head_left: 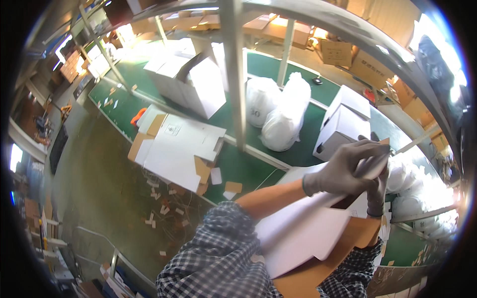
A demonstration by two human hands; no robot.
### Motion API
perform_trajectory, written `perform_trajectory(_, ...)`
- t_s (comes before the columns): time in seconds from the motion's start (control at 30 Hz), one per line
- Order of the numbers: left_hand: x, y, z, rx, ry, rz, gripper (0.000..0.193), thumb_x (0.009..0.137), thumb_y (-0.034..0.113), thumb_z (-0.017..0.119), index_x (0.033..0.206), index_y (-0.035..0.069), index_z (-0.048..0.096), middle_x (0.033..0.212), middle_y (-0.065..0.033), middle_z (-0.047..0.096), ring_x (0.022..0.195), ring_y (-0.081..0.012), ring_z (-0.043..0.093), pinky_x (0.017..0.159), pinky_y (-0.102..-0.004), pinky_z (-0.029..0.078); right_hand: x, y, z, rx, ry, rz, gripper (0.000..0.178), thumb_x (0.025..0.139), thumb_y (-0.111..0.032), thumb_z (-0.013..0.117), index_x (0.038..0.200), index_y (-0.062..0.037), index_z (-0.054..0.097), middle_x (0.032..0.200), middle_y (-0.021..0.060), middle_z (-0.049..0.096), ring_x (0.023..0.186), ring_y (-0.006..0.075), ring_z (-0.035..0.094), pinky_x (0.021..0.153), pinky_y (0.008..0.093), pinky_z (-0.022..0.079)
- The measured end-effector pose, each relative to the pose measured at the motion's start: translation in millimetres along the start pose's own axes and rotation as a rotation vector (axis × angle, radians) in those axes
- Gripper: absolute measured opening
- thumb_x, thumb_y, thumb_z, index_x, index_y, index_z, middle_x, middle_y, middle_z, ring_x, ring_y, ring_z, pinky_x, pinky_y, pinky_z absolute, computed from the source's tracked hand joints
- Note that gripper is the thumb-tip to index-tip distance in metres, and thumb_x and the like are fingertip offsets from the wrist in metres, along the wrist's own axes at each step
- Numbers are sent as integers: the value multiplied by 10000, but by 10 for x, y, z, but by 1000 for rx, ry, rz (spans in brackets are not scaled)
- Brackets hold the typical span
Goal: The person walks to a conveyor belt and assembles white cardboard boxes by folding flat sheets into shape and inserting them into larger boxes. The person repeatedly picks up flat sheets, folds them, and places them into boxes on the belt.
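Observation:
My left hand (343, 170), in a grey glove, is closed on the upper edge of a partly folded cardboard box (303, 228), white outside and brown inside. The box is tilted in front of me, its flaps spread toward my body. Beyond the left hand, my right hand (376, 196), also gloved, grips the far side of the same edge; the board and the left hand hide part of its fingers. A formed white box (343, 124) stands on the green-topped bench just past my hands.
Flat white carton blanks (179, 146) lie on the green bench (256, 166) at left. Behind them stands an open white box (189, 82). White plastic-wrapped bundles (285, 116) sit mid-bench, more bags (417, 193) at right. A metal post (236, 74) rises from the bench. Scraps litter the floor.

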State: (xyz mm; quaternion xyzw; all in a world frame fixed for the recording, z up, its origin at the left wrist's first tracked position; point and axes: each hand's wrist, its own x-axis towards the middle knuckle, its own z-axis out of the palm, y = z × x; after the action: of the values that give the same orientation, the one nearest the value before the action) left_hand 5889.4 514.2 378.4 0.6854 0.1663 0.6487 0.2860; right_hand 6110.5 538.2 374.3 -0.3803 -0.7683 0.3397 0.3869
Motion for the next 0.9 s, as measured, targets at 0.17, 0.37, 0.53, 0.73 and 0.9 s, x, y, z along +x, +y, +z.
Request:
perform_trajectory(0.17, -15, -272, -435, -862, -209, -468, 561, 972, 207, 618, 1446, -88, 562, 1407, -216, 652, 1309, -272, 631, 1162, -386, 460, -449, 64, -586, 165, -310, 98, 972, 816, -556, 763, 1503, 82, 509, 1221, 108, 687, 1136, 189, 646, 981, 334, 511)
perform_trajectory(0.37, -488, 27, -948, -503, -145, -13, 781, 1043, 516, 561, 1578, -31, 401, 1633, -255, 373, 1515, -378, 371, 1263, -533, 289, -1111, -161, -781, 211, -294, 35, 834, 894, -509, 701, 1471, 71, 539, 1278, 112, 671, 1115, 178, 646, 948, 339, 524)
perform_trajectory(0.53, -707, 651, -476, 265, -321, -92, 704, 923, 396, 753, 1513, 65, 559, 1729, -261, 217, 1627, -385, 170, 1329, -511, 121, -983, -217, -600, 268, -231, 61, 786, 933, -471, 624, 1486, 78, 527, 1367, 130, 648, 1128, 161, 639, 970, 333, 519)
perform_trajectory(0.73, -551, 488, 178, 332, 279, -514, 835, 801, -14, 769, 1572, -10, 448, 1463, -251, 544, 1381, -419, 535, 1184, -485, 423, -515, 440, -313, 265, 127, 18, 696, 984, -400, 561, 1492, 75, 528, 1448, 139, 632, 1169, 154, 633, 1003, 328, 516)
perform_trajectory(0.9, -815, -111, 248, 735, 31, -372, 830, 850, -72, 686, 1612, 11, 366, 1601, -219, 428, 1482, -445, 413, 1181, -479, 436, -681, 1015, -177, 363, 204, 60, 916, 962, -476, 684, 1632, 34, 324, 1624, 180, 438, 1505, 248, 394, 1242, 386, 312)
